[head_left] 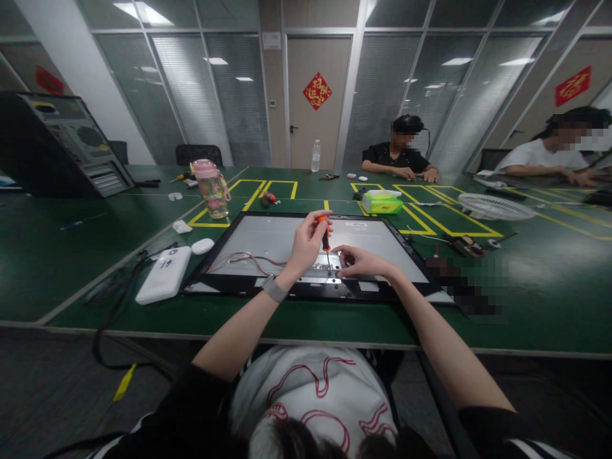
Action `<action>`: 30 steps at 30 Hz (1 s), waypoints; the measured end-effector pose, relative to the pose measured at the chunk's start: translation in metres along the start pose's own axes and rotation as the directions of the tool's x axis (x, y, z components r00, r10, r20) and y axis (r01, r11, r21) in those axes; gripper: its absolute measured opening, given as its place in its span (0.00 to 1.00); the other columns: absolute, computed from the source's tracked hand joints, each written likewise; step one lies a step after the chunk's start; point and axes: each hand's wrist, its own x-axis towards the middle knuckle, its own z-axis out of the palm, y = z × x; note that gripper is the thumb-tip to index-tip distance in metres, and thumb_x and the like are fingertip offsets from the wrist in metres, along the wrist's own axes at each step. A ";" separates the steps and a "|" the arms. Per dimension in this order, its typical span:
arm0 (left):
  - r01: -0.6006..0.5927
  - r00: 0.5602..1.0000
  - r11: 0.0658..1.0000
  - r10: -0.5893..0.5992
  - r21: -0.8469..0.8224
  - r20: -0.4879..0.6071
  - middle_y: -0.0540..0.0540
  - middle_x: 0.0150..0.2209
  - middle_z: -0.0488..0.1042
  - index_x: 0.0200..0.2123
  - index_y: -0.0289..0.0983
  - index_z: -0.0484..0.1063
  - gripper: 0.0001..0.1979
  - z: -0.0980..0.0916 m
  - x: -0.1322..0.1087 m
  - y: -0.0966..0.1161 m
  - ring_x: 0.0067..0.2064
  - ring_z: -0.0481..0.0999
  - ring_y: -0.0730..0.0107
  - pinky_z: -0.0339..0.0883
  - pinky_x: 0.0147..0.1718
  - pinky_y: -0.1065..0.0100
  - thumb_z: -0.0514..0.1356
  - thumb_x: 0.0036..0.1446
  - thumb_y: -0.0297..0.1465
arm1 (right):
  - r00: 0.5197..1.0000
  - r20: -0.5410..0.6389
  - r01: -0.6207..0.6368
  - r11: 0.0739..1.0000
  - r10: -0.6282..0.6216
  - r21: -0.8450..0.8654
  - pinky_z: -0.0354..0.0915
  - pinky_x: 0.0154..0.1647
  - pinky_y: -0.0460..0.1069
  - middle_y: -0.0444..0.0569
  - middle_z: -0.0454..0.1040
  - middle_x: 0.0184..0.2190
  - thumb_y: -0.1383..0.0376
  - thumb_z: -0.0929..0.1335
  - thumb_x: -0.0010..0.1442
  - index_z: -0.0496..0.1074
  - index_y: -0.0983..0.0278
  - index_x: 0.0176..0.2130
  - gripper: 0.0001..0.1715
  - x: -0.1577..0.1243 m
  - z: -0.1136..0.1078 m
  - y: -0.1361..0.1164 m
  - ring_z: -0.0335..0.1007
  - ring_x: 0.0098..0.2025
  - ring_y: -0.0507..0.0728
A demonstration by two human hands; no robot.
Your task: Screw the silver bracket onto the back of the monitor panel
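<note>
My left hand (308, 241) is closed round the orange and black handle of a screwdriver (326, 241). The screwdriver stands nearly upright, its tip down at a metal bracket (313, 280) along the near edge of a flat display panel (272, 236). My right hand (363, 262) is just right of the shaft, fingers curved and apart, fingertips close to the bracket; I see nothing held in it. The panel lies flat with its silvery back up and a black frame round it. Thin wires (248, 256) run across its left part.
Left of the panel lie a white power bank (165, 274), a white oval case (203, 246) and a black cable (115, 312). Beyond stand a pink-lidded bottle (210, 191) and a computer case (71, 146). A green packet (382, 202) and white fan grille (495, 207) lie right. Two people sit opposite.
</note>
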 end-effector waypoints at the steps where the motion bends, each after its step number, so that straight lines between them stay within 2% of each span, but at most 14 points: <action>1: 0.007 1.000 1.000 -0.006 -0.027 0.022 0.46 0.36 0.73 0.45 0.37 0.71 0.10 0.000 0.000 0.000 0.35 0.74 0.72 0.69 0.34 0.69 0.54 0.63 0.32 | 1.000 0.001 0.000 1.000 0.000 0.003 0.60 0.34 0.48 0.40 0.67 0.29 0.61 0.75 0.45 0.64 0.67 0.54 0.39 0.000 0.000 0.000 0.64 0.32 0.52; 3: 0.006 1.000 0.999 -0.005 -0.037 0.030 0.46 0.36 0.74 0.43 0.37 0.72 0.09 0.000 0.000 0.001 0.35 0.74 0.71 0.69 0.34 0.69 0.54 0.63 0.32 | 1.000 0.002 0.001 1.000 -0.001 0.010 0.60 0.34 0.48 0.40 0.67 0.29 0.60 0.75 0.45 0.64 0.67 0.54 0.39 0.000 0.000 0.000 0.63 0.31 0.52; 8: -0.053 0.995 0.993 0.062 0.107 -0.084 0.47 0.36 0.71 0.33 0.38 0.75 0.04 0.000 -0.001 0.005 0.36 0.72 0.71 0.67 0.34 0.70 0.62 0.57 0.32 | 1.000 -0.005 0.002 1.000 -0.002 0.002 0.60 0.35 0.48 0.41 0.67 0.30 0.60 0.76 0.45 0.65 0.66 0.54 0.39 0.000 -0.001 -0.001 0.64 0.32 0.52; 10: -0.044 0.995 0.993 0.053 0.106 -0.084 0.46 0.34 0.72 0.35 0.38 0.76 0.06 0.000 -0.001 0.005 0.36 0.72 0.71 0.66 0.34 0.70 0.60 0.59 0.33 | 1.000 -0.002 0.000 1.000 0.000 0.001 0.60 0.34 0.48 0.41 0.67 0.29 0.60 0.76 0.45 0.65 0.67 0.55 0.39 0.000 -0.001 -0.001 0.63 0.32 0.52; 13: 0.004 0.999 1.000 -0.005 -0.030 -0.053 0.46 0.33 0.74 0.40 0.37 0.75 0.11 0.000 -0.001 0.002 0.35 0.73 0.70 0.67 0.34 0.68 0.54 0.64 0.34 | 1.000 0.010 0.008 1.000 -0.008 0.011 0.59 0.33 0.47 0.40 0.66 0.28 0.60 0.75 0.46 0.64 0.68 0.55 0.40 0.000 0.000 0.000 0.62 0.30 0.52; 15: 0.022 0.999 0.995 -0.024 -0.095 -0.029 0.46 0.32 0.74 0.39 0.37 0.74 0.13 0.001 -0.001 0.002 0.34 0.74 0.70 0.67 0.33 0.68 0.51 0.65 0.35 | 1.000 0.016 0.015 1.000 -0.016 0.016 0.59 0.33 0.47 0.40 0.66 0.28 0.60 0.75 0.46 0.64 0.68 0.55 0.39 0.001 0.000 0.000 0.62 0.30 0.52; 20: -0.017 0.999 0.999 0.018 0.035 -0.050 0.47 0.34 0.73 0.35 0.37 0.75 0.07 0.003 -0.004 0.006 0.33 0.71 0.73 0.65 0.32 0.71 0.61 0.58 0.35 | 1.000 0.006 0.015 1.000 -0.015 0.002 0.59 0.33 0.47 0.40 0.66 0.28 0.61 0.75 0.45 0.65 0.67 0.54 0.39 0.002 0.000 0.000 0.63 0.31 0.52; 22: 0.001 0.999 1.000 0.001 0.023 -0.053 0.47 0.33 0.73 0.37 0.37 0.75 0.08 0.004 -0.004 0.006 0.32 0.71 0.73 0.65 0.32 0.70 0.60 0.60 0.35 | 1.000 0.008 0.009 1.000 -0.009 0.006 0.59 0.32 0.47 0.40 0.66 0.28 0.61 0.75 0.45 0.64 0.68 0.55 0.39 0.001 0.000 -0.001 0.62 0.31 0.52; 26: 0.049 0.998 0.993 -0.054 -0.109 -0.041 0.47 0.31 0.72 0.41 0.36 0.73 0.13 0.003 -0.002 0.002 0.32 0.72 0.71 0.67 0.34 0.68 0.52 0.65 0.37 | 1.000 0.006 -0.007 1.000 0.007 0.004 0.59 0.33 0.47 0.40 0.66 0.28 0.61 0.75 0.46 0.64 0.68 0.55 0.40 -0.001 0.000 -0.004 0.62 0.30 0.51; 30: 0.021 0.998 1.000 -0.020 0.013 -0.068 0.47 0.32 0.72 0.35 0.38 0.74 0.10 0.002 -0.001 0.002 0.33 0.71 0.72 0.66 0.33 0.69 0.57 0.62 0.37 | 1.000 0.004 -0.006 1.000 0.006 -0.005 0.60 0.34 0.47 0.40 0.67 0.29 0.61 0.75 0.46 0.64 0.66 0.55 0.39 -0.001 0.000 -0.004 0.63 0.31 0.51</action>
